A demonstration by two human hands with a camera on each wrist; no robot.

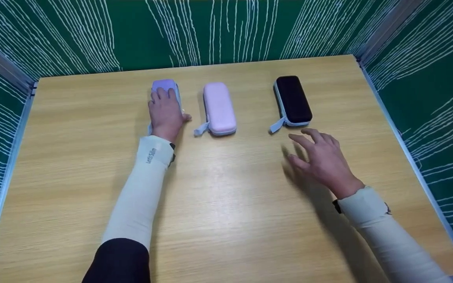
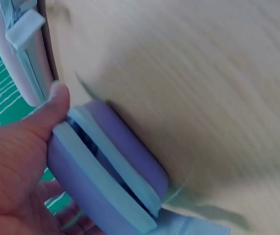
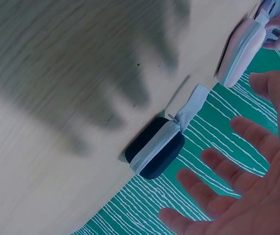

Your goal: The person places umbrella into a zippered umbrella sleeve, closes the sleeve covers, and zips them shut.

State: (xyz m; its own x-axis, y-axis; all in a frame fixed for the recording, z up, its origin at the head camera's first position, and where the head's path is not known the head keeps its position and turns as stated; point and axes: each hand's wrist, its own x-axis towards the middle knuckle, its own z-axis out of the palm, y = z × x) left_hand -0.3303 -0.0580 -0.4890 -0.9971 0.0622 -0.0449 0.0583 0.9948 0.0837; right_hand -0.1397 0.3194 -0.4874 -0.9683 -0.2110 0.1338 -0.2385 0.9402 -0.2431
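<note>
My left hand [image 1: 165, 112] rests on a purple zip case [image 1: 164, 84], its fingers lying forward over the top and its thumb sticking out to the right. In the left wrist view, a dark gap runs between the two pale blue bands of this purple case [image 2: 122, 129]. My right hand [image 1: 323, 159] hovers with spread fingers just in front of a black zip case [image 1: 294, 99], holding nothing. A pink zip case [image 1: 219, 108] lies between the two, nearest my left thumb.
All three cases lie on a light wooden table [image 1: 226, 196]. Pale blue pull tabs stick out from the pink and black cases toward the person. Green panels with white streaks [image 1: 144, 35] stand behind the table and at both sides.
</note>
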